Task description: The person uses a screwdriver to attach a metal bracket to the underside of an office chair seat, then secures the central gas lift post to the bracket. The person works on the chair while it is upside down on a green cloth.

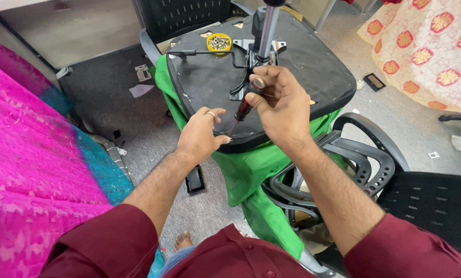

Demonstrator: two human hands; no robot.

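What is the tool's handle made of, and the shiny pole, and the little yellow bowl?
The screwdriver handle looks like glossy hard plastic, dark red and black. The pole seems polished metal, since it gleams silver. The yellow bowl looks like plastic, bright and smooth; the screws inside look metallic.

A pink-and-teal cloth (29, 154) lies left, a floral cream cloth (426, 46) right, on grey floor (112, 108).

Floor's a grey carpet (112, 103) with scraps of paper (140, 90) and bits scattered about, pretty messy. Bright pink and teal fabric (29, 170) fills the whole left side of the frame, and a cream cloth with red flower medallions (431, 46) sits in the upper right. A black mesh office chair (184, 15) stands at top centre, another black mesh seat (436, 201) at lower right.
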